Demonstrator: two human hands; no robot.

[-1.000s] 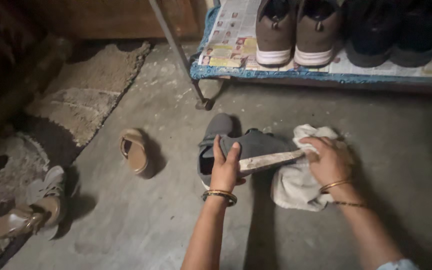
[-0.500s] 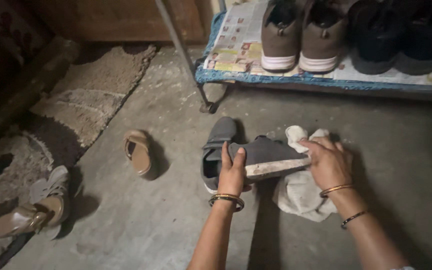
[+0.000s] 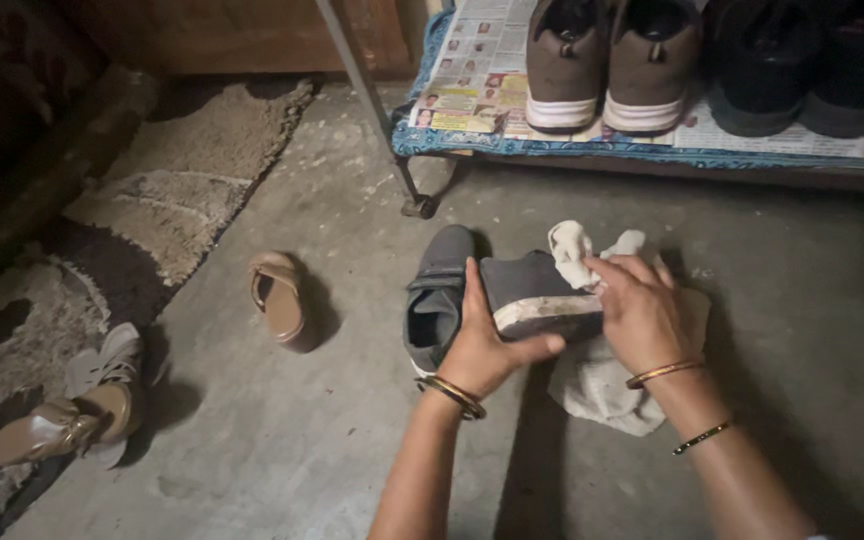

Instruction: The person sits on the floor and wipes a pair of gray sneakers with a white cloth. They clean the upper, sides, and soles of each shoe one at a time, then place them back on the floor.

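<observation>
Bare concrete floor (image 3: 282, 440) fills the foreground, crossed by both forearms of the person. Left hand (image 3: 487, 345), with a bangle at the wrist, is closed around a grey shoe (image 3: 532, 290): the thumb lies under the pale sole edge and the fingers run up the heel end, holding the shoe on its side, sole toward the camera. Right hand (image 3: 642, 310), with bangles at the wrist, is closed on a whitish cloth (image 3: 597, 385); its fingers press a bunched part of the cloth against the toe end of the held shoe, while the rest of the cloth hangs down to the floor below the hand. A second grey shoe (image 3: 437, 295) lies on the floor just behind the left hand, opening upward, touching or nearly touching the held one. Left of it, well apart, a tan sandal (image 3: 277, 300) rests on its edge. At the lower left a beige sandal with a bow (image 3: 72, 415) lies at the border of a shaggy brown rug (image 3: 142, 210). Farther back stands a low metal-legged rack (image 3: 552, 148), lined with newspaper (image 3: 472, 75), which carries a pair of brown shoes (image 3: 612, 60) and, to their right, dark shoes (image 3: 802, 70).
</observation>
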